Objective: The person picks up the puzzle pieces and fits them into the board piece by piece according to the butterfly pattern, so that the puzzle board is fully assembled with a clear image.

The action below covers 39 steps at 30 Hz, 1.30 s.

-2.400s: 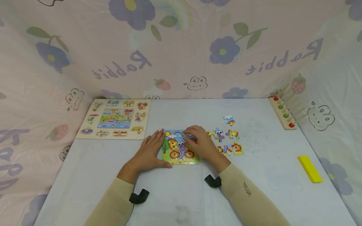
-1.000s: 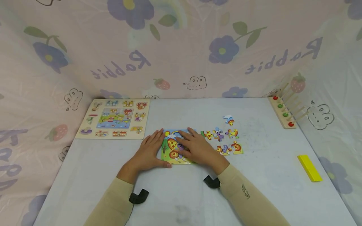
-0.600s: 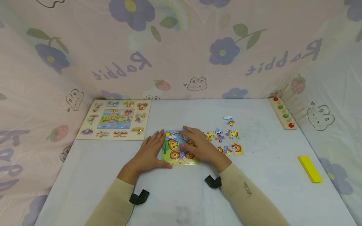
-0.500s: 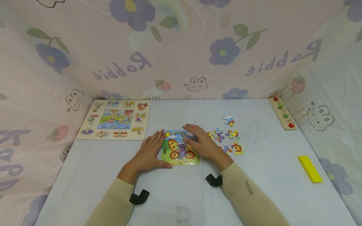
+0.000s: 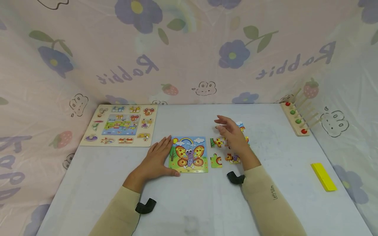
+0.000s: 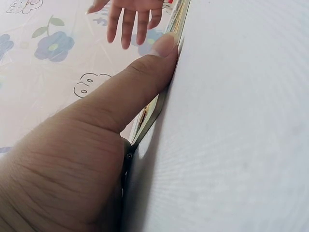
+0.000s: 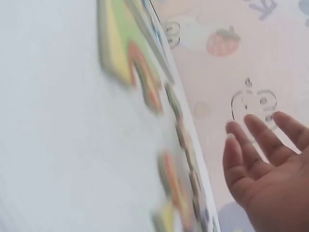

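A square butterfly puzzle board [image 5: 189,154] lies flat on the table. My left hand [image 5: 156,164] rests along its left side, fingers straight. In the left wrist view the thumb of that left hand [image 6: 123,94] lies against the board's edge. To the right of the board are several loose jigsaw pieces, among them a green corner piece [image 5: 216,161], a yellow-spotted piece [image 5: 217,142] and a purple-and-orange piece [image 5: 232,158]. My right hand [image 5: 236,139] hovers over this group, partly hiding it. Its fingers are loosely bent and hold nothing, as the right wrist view also shows for the right hand [image 7: 273,171].
A wooden picture board [image 5: 121,141] with vehicle shapes lies at the back left. In the back right corner stands a wooden peg rack [image 5: 295,119] with red and green beads. A yellow folded strip [image 5: 323,177] lies near the right edge. Printed curtains enclose the table.
My right hand has left the butterfly puzzle board and moved right, over the loose pieces, uncovering the board's picture. The left hand stays in place.
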Each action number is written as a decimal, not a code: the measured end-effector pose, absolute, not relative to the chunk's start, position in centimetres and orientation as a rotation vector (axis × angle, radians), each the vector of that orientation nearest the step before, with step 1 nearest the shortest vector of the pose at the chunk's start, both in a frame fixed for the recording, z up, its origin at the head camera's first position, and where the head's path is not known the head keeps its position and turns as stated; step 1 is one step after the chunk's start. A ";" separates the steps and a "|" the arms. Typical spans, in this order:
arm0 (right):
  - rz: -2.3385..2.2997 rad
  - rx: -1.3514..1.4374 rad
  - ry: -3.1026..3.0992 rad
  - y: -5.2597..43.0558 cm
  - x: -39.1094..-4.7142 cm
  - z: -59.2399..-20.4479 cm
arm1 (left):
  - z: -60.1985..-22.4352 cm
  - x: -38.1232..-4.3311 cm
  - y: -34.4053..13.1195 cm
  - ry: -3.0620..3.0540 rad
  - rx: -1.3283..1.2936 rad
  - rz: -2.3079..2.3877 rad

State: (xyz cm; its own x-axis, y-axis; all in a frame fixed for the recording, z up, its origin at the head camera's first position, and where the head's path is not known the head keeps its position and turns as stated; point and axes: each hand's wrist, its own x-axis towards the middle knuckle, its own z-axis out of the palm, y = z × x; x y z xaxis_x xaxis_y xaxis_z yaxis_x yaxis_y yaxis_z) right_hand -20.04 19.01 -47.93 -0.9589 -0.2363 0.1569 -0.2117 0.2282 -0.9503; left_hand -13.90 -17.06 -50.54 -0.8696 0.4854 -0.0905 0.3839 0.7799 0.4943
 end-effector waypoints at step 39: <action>-1.294 0.151 2.958 27.1 -21.5 -50.5 | -50.7 -14.1 -17.1 2.758 0.667 0.679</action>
State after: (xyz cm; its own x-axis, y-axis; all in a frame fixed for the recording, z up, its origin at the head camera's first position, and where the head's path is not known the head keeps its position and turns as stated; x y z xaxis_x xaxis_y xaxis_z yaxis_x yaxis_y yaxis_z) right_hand -21.50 27.15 -50.47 -0.9916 0.1216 0.0451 0.0494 0.6756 -0.7356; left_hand -14.14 -17.06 -50.67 -0.8717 0.4788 -0.1047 0.3754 0.7897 0.4853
